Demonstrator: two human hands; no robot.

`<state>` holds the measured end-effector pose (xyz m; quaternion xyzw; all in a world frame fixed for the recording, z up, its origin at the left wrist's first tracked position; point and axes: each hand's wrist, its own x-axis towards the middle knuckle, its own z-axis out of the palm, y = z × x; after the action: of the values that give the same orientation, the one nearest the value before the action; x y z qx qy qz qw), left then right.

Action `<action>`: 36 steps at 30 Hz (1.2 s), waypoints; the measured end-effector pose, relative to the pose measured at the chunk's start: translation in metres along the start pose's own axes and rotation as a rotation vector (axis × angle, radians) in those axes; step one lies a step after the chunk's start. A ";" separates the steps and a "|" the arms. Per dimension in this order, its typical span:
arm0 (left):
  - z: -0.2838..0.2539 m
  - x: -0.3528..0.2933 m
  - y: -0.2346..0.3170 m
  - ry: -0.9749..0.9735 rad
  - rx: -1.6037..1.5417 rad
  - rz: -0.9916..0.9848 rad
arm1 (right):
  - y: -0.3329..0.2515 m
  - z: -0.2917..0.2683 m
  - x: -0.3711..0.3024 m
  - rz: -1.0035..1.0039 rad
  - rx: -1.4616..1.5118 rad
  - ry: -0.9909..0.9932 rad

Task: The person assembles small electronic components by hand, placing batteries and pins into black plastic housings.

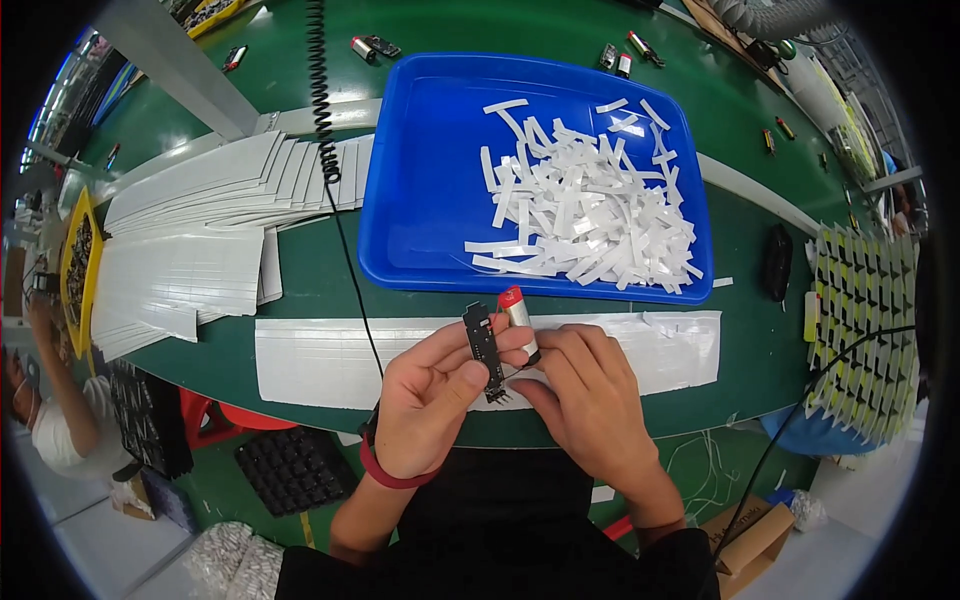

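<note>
My left hand [425, 400] is closed around a narrow black circuit board [483, 342], thumb across its lower part, with metal prongs at its near end. Just right of the board, a cylindrical battery [517, 312] with a red top and silvery body stands tilted against my left fingertips. Thin wires show near its top. My right hand [592, 400] has curled fingers that meet the battery's lower end; what they pinch there is hidden. Beneath both hands lies a long white sheet of adhesive strips [320, 362] on the green table.
A blue tray [420, 180] holds a heap of white strips [590, 210]. Fanned white sheets [180, 265] lie at left, beside a yellow bin [82, 260]. A coiled black cord [320, 90] hangs down. At right are a black case [777, 262] and a rack of yellow-edged pieces [865, 330].
</note>
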<state>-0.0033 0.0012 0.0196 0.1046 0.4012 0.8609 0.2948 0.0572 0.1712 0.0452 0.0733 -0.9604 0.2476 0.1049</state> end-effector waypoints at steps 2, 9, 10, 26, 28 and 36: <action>0.000 0.000 -0.001 -0.002 -0.007 0.010 | 0.002 0.000 0.001 0.007 0.008 -0.013; 0.002 0.001 0.000 -0.010 -0.047 0.018 | 0.008 0.002 -0.003 -0.001 0.109 0.047; 0.001 0.001 0.000 -0.010 -0.047 0.018 | 0.008 0.003 -0.004 -0.001 0.129 0.070; 0.001 0.000 0.008 -0.076 0.044 -0.133 | -0.003 -0.027 -0.009 0.365 0.873 0.616; 0.000 -0.001 0.009 -0.085 0.053 -0.145 | -0.008 -0.033 -0.003 0.217 0.749 0.484; -0.005 -0.003 0.004 -0.131 0.009 -0.111 | -0.016 -0.018 0.011 0.124 0.599 0.354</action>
<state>-0.0048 -0.0059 0.0193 0.1395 0.3900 0.8329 0.3670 0.0520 0.1655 0.0704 -0.0015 -0.8147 0.5331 0.2283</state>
